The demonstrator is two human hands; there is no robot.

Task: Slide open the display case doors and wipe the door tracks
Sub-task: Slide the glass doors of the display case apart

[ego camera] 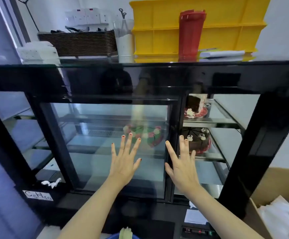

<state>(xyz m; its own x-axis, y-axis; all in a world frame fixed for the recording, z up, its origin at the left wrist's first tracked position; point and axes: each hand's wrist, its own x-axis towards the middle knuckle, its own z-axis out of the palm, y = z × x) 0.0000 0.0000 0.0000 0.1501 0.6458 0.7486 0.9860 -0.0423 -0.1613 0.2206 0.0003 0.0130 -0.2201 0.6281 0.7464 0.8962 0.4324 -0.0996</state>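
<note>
A black-framed glass display case fills the view. Its sliding glass door covers the middle, and the right part of the case stands uncovered. My left hand lies flat on the door glass with fingers spread. My right hand is open too, fingers spread, at the door's right frame edge. The bottom door track runs along the base of the opening. A crumpled white cloth lies on the case's lower left ledge. Neither hand holds anything.
Inside are a chocolate cake, a cake slice on the upper shelf and a decorated cake behind the glass. On top stand yellow crates, a red container and stacked trays. A cardboard box sits at the right.
</note>
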